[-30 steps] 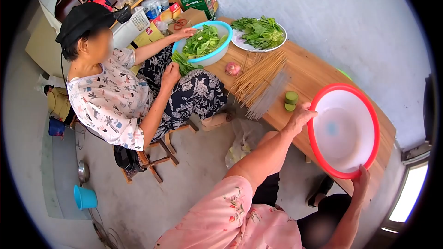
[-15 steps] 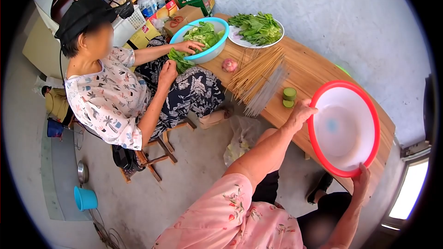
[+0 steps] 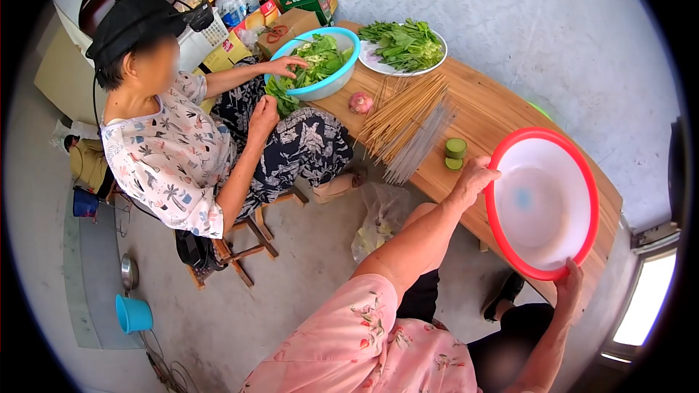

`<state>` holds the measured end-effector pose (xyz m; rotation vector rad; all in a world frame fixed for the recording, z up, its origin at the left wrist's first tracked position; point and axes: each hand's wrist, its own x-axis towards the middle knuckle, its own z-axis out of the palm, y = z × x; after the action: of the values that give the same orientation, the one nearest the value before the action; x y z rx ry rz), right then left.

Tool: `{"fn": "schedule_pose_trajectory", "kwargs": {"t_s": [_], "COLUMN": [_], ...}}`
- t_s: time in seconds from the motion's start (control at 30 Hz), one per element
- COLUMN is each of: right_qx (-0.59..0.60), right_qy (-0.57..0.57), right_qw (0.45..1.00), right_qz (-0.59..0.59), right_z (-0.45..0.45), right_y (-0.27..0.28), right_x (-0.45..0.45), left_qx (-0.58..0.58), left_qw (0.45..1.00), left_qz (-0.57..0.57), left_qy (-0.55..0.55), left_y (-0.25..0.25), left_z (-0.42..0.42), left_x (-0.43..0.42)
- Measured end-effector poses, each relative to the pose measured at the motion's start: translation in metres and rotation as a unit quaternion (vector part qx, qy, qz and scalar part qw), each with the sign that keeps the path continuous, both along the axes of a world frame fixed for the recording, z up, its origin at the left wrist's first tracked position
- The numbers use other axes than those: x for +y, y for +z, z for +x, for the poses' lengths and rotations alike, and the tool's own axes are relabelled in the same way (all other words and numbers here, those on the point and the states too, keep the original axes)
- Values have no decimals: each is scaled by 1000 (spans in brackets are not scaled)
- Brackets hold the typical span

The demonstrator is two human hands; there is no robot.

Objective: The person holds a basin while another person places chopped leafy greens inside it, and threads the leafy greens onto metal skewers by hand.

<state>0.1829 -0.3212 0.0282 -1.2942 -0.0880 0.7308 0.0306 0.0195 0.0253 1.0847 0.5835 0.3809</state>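
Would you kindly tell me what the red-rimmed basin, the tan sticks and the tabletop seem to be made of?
The red-rimmed basin: probably plastic, smooth with a soft sheen. The tan sticks: likely bamboo or wood, straw-coloured and matt-looking. The tabletop: wood or wood-look laminate, satin, showing grain lines.

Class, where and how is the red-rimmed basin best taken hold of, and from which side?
Probably by the red rim, at two separate spots, from the wearer's side: the basin is wide, no handle shows, and its mouth tilts toward the wearer. The left hand grips the rim at left, the right hand at the bottom.
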Motion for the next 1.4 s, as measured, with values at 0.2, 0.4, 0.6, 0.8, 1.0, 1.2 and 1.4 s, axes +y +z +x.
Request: {"fn": "schedule_pose_trajectory", "kwargs": {"t_s": [0.2,0.4,0.6,0.8,1.0,1.2,1.4], "right_qx": [0,1,15,2,-3,-7,-17], "right_qy": [-7,-13,-17,-22,-3,8,25], "right_qw": [1000,1000,1000,1000,1000,1000,999], "right_qz": [-6,-5,-5,-6,-4,6,17], "right_z": [2,10,13,9,2,-8,-9], "right_y": [-4,-11,-11,-7,0,15,10], "right_x": [0,-5,-7,-7,-4,2,-1], "left_qx": [11,-39,17,25,36,35,17], "left_qw": [1000,998,999,999,999,999,999], "left_qz": [9,-25,-27,-27,-27,-28,-28], "left_qy": [3,42,-23,-20,-16,-21,-37], "left_y": [4,2,6,11,14,15,2], "left_z": [-1,0,-2,-4,-8,-8,-7], "left_x": [-1,-2,2,2,1,2,3]}}
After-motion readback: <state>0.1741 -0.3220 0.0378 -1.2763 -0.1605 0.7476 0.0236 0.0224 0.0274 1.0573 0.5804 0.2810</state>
